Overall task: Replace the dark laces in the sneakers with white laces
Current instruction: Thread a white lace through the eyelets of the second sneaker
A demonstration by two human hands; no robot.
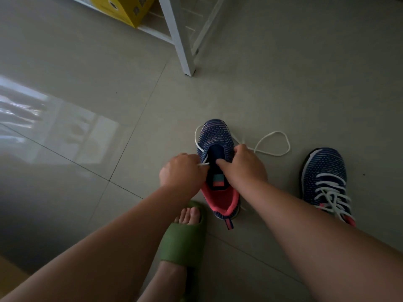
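Down on the grey tiled floor, the navy knit sneaker with a coral lining stands between both hands, the left hand pinching the white lace end at an eyelet, the right hand gripping the sneaker's side, a second, white-laced navy sneaker well apart to the right.

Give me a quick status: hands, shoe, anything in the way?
Left hand pinches white lace tip; right hand grips centre sneaker. Only bottom eyelets threaded. Right-side sneaker already white-laced. Nothing blocking.
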